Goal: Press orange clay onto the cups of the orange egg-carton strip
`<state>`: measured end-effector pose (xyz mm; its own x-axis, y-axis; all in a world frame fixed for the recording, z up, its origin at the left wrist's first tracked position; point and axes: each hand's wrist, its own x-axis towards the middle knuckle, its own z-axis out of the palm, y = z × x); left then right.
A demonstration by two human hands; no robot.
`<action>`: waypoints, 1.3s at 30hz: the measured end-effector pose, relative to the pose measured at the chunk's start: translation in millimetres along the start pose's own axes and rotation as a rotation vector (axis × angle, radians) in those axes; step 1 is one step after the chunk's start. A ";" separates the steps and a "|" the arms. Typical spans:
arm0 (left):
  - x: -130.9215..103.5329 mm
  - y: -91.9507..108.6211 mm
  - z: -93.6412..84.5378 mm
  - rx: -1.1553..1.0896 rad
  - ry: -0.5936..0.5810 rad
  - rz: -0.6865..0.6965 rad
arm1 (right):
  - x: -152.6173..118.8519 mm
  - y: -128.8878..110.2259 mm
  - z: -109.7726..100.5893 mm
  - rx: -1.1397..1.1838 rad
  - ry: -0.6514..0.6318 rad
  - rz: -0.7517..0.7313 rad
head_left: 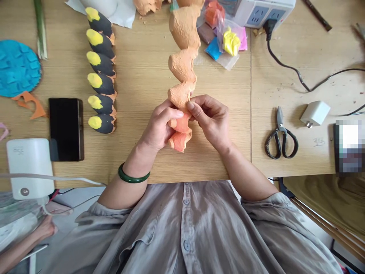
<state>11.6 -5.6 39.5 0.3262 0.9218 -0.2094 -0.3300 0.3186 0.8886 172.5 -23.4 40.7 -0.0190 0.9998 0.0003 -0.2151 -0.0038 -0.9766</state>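
Note:
An orange strip of egg-carton cups (184, 66) runs from the top of the view down to my hands, its lowest cups a redder orange. My left hand (162, 123), with a green bangle on the wrist, grips the lower cups from the left, thumb on top. Thumb and fingers of my right hand (209, 118) pinch the strip's right edge. To the left lies a row of black cups with yellow patches (101, 72). Bags of coloured clay (230, 42) rest right of the strip's upper part.
Black-handled scissors (281, 135), a white charger (315, 113) and a power strip (264, 13) with a black cable are on the right. At the left are a phone (66, 129), a white device (30, 167) and a blue disc (18, 68). Another person's arm (31, 238) shows lower left.

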 end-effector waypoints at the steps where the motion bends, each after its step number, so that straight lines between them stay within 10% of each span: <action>1: -0.6 1.5 0.9 0.000 0.008 -0.001 | -0.3 -0.1 -0.2 -0.016 0.005 0.020; 39: 2.5 -1.6 -1.1 0.052 -0.009 -0.025 | 11.9 14.4 -8.5 -0.085 0.013 -0.042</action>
<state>12.0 -3.5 37.1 0.3422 0.9114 -0.2285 -0.2753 0.3298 0.9030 177.5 -11.4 24.8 0.0007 0.9992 0.0397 -0.1318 0.0394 -0.9905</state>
